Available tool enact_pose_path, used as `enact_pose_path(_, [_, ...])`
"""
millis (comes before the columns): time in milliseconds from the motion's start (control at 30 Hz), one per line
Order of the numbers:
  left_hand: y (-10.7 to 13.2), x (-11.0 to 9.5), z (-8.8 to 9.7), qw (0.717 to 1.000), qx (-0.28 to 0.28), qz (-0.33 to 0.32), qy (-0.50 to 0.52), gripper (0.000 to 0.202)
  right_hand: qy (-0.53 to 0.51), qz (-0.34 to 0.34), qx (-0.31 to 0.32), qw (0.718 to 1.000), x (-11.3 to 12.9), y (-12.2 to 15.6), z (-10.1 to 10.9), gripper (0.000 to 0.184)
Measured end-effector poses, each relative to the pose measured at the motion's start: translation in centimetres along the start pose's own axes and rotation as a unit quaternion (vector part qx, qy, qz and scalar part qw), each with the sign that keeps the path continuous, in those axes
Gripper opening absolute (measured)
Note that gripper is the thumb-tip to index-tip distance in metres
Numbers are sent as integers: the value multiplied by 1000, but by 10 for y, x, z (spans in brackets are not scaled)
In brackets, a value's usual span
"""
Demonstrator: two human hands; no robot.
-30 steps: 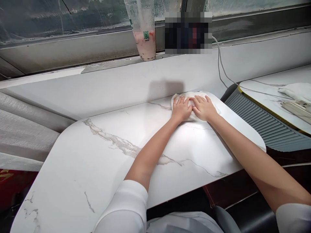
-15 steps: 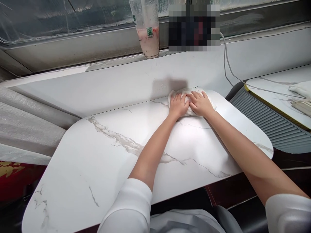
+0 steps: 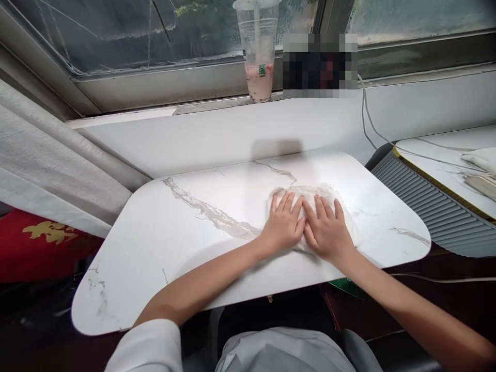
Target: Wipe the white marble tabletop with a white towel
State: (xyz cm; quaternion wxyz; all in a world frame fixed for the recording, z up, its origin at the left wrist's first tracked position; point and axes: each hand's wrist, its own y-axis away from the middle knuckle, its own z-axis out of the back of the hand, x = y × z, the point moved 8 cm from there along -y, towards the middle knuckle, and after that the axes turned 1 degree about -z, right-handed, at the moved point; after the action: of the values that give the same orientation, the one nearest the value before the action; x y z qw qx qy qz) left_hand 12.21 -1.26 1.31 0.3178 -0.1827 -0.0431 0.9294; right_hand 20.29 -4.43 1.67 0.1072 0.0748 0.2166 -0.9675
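Note:
A white cloth, bunched into a thick pad, lies on the white marble-patterned tabletop, a little right of the middle. On its left part my left hand presses down, palm flat and fingers stretched out. Beside it my right hand lies flat on the cloth's right part, fingers also spread. The thumbs meet or nearly meet between the two hands. Much of the cloth is hidden beneath my palms.
On the window ledge stands a plastic cup with a pink drink, next to a blurred-out object. A pale cable runs to a ridged grey panel at right. A white curtain and red cloth are at left.
Both hands have drawn the cloth across the tabletop from its far edge toward me. The camera view has shifted, so the cup and window appear lower and farther right.

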Motion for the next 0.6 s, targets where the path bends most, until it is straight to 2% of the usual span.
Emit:
enact_pose_path(133, [54, -9, 10, 1000, -8, 8, -8, 53, -45, 29, 1, 999, 33, 30, 24, 57])
enact_pose_path(267, [85, -9, 17, 999, 5, 41, -24, 54, -104, 53, 3, 993, 53, 42, 35, 67])
enact_pose_path(367, [92, -8, 20, 998, 7, 51, -31, 54, -127, 60, 3, 990, 59, 42, 34, 73])
enact_pose_path(500, [89, -2, 20, 998, 6, 59, -35, 54, -119, 77, 18, 990, 60, 33, 28, 64])
enact_pose_path(600, [79, 12, 20, 996, 6, 78, -41, 54, -107, 105, 26, 988, 62, 15, 20, 58])
